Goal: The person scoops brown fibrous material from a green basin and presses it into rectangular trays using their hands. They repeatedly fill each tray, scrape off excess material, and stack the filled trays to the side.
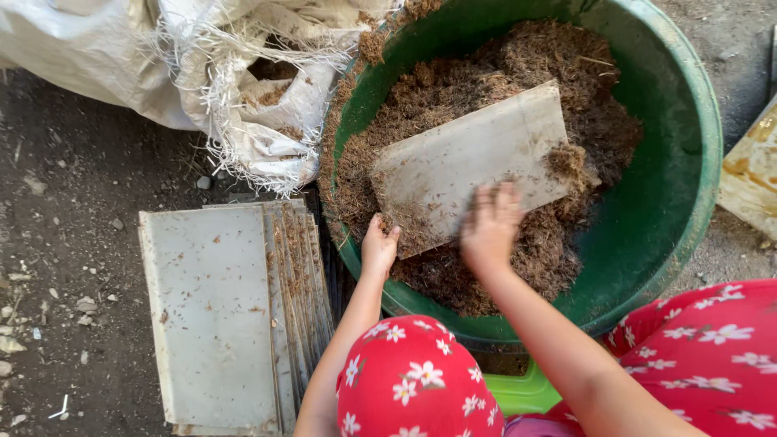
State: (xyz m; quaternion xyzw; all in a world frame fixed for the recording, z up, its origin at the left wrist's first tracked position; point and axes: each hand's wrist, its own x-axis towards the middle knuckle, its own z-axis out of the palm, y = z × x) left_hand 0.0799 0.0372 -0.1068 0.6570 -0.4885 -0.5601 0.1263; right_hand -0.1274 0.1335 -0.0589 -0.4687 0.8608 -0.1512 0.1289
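The flat pale grey rectangular board [473,166] lies tilted on the brown fibrous material [518,65] inside the big round green plastic basin [688,162]. It looks stiff and thin, probably light, and its dusty surface seems not slippery. The left hand [379,249] pinches its lower left corner, the fingers curled under the edge. The right hand [490,226] lies flat on the lower edge with the fingers spread, pressing and not closing. I judge the long edges are the best place to take hold, because a corner of such a thin board may crack.

The fibre covers the lower left part of the board and some of its right end, so its underside is hidden. A stack of similar grey boards [214,316] lies on the ground [73,194] beside the basin. What fills the torn white woven sack [267,105] is hard to make out
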